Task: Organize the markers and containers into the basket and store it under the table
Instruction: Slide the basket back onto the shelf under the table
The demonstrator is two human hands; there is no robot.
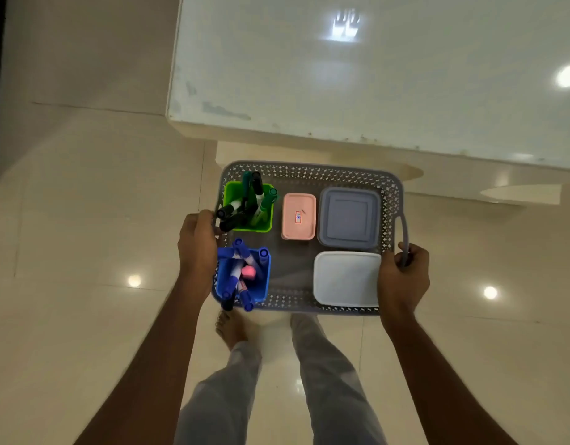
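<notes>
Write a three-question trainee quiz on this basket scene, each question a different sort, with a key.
1. True or false: the basket already sits under the table.
2. Which holder carries the pink-topped item? A) green holder B) blue holder C) pink box
3. Fill in: the right hand has its grip on the basket's ____.

Key: 1 false, both hands carry it, the left hand at the other side. 2 B. 3 handle.

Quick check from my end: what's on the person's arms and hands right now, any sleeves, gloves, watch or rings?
Both forearms are bare as far as the frame shows: no sleeves in view. The left hand and right hand wear no gloves. No watch, bracelet or ring is visible on wrists or fingers. Below, light grey trousers show.
</notes>
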